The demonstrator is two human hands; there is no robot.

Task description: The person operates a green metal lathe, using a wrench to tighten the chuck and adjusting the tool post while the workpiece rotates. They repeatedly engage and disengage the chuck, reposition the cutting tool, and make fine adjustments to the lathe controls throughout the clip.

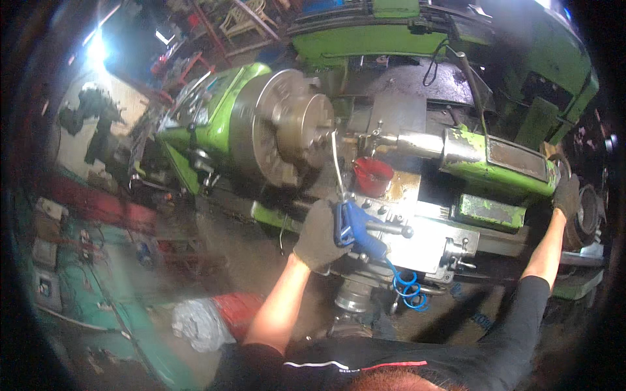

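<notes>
My left hand (pixel 316 238), in a dark work glove, is closed round the handle of a blue air blow gun (pixel 362 228). Its thin metal nozzle (pixel 337 163) points up toward the lathe chuck (pixel 267 124), whose face looks blurred. A coiled blue hose (pixel 407 290) hangs below the gun. Far to the right, my gloved right hand (pixel 566 197) grips the handwheel (pixel 559 168) at the end of the green tailstock (pixel 502 159); part of its fingers is hidden. The tailstock quill (pixel 417 144) reaches left toward the chuck. Beneath it sits a red container (pixel 373 176).
The lathe's cross slide, with a handle (pixel 460 254), lies in front of me under bright glare. The green headstock (pixel 205 130) stands at left, another green machine (pixel 372 45) behind. A grey plastic bag (pixel 199 324) lies on the floor at lower left.
</notes>
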